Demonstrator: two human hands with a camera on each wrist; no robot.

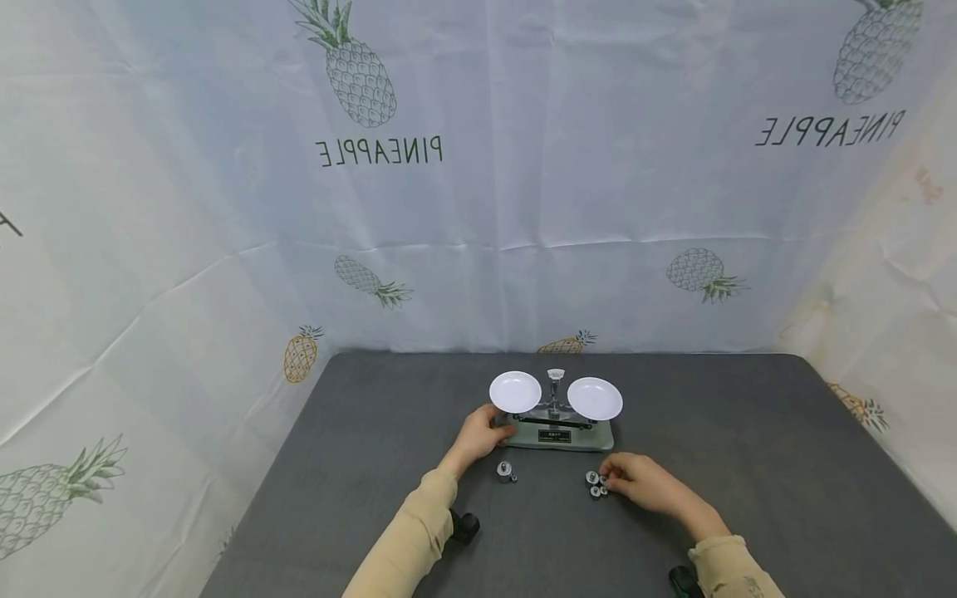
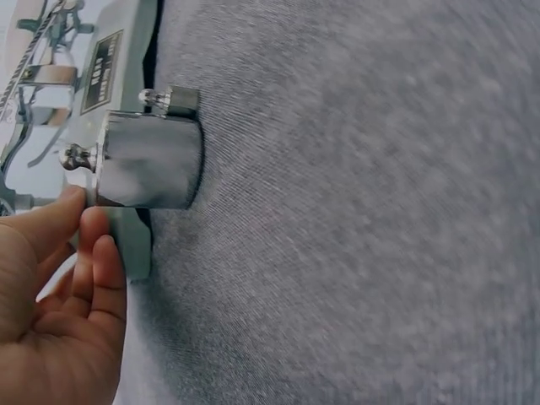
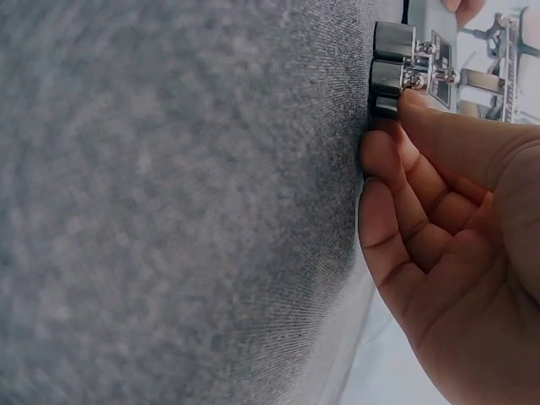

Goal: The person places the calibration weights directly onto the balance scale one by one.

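Observation:
A balance scale (image 1: 553,435) with a grey-green base stands on the dark table. My left hand (image 1: 482,432) holds the left end of its base, fingers curled; in the left wrist view that hand (image 2: 67,312) appears behind a large metal weight (image 2: 152,160). A smaller weight (image 2: 183,101) stands beside the large one. To the right, my right hand (image 1: 643,482) is at a cluster of several small metal weights (image 1: 593,477). In the right wrist view its thumb and index finger pinch a small weight (image 3: 386,105), partly hidden by the fingertips.
Two white pans, left (image 1: 515,392) and right (image 1: 595,399), sit on top of the scale. The grey table (image 1: 419,390) meets a pineapple-print cloth (image 1: 508,208) at the back and sides. Dark devices sit at both wrists.

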